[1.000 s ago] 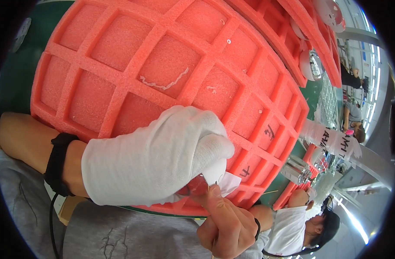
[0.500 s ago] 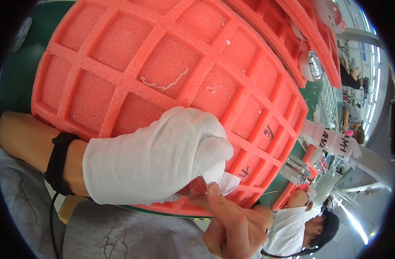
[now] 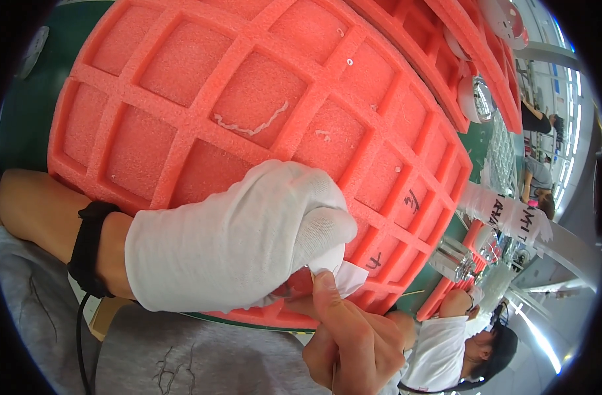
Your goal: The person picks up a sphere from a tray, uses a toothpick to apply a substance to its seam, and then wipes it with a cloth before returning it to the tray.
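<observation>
My left hand [image 3: 248, 230], in a white knit glove, is closed around a white rounded part [image 3: 330, 258] with a glossy see-through section [image 3: 297, 283] that shows red. Its full shape is hidden by the glove. My bare right hand [image 3: 360, 339] is at the part's near edge, thumb and fingers pinched together. Whatever is between them is too small to name. A white paper-like flap [image 3: 350, 278] stands out beside the thumb. Beneath both hands lies a red foam tray [image 3: 202, 122] with square pockets; bits of white debris and a thin white strip [image 3: 251, 128] lie in them.
More red foam trays [image 3: 406, 39] stand at the far right, with a shiny white round housing [image 3: 477, 99] in them. A clear cylindrical part [image 3: 452, 259] lies right of the tray, near a tape-wrapped post [image 3: 505, 210]. A co-worker [image 3: 445, 349] sits close on the right.
My right hand has shifted slightly left and up along the part's edge, and its wrist has turned a little. The left hand keeps its hold, almost still.
</observation>
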### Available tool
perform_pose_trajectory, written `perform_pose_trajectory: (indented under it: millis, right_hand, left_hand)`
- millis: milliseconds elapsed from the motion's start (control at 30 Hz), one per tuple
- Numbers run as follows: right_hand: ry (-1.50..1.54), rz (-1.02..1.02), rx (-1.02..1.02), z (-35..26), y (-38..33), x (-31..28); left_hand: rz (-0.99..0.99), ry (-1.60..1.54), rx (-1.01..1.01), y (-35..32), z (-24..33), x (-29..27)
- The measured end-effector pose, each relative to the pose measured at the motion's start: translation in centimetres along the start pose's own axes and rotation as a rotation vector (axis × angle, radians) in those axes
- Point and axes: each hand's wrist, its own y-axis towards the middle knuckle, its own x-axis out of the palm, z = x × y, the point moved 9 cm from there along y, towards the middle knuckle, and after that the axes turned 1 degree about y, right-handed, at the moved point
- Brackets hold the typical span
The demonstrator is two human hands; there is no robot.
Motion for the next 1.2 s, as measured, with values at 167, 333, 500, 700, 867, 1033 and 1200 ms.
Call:
perform_pose_trajectory:
  millis: [167,333,500,700,867,1033,1200]
  right_hand:
    - [0.24,-0.143,-0.021,0.5,1.1,-1.2]
    - [0.426,0.079,-0.013,3.6,-2.0,-4.1]
    - [0.486,0.04,-0.053,6.3,-1.1,-5.1]
    - [0.868,0.317,0.162,7.9,-3.3,-4.2]
    - [0.578,-0.076,0.437,7.3,-4.2,-0.3]
    - [0.475,-0.093,0.337,5.4,-4.0,0.7]
    - [0.338,-0.143,0.369,5.1,-3.6,0.1]
  left_hand:
    - [-0.042,-0.077,0.037,0.0,0.0,0.1]
    - [-0.008,0.087,0.004,0.8,0.3,-0.8]
    - [-0.069,0.151,-0.019,0.0,0.2,-1.1]
    - [-0.153,0.349,-0.162,1.0,0.9,-1.0]
    - [-0.034,0.091,0.038,1.3,0.8,-1.3]
    - [-0.18,0.145,-0.045,2.2,0.8,0.2]
    - [-0.055,0.268,-0.051,1.8,1.5,0.3]
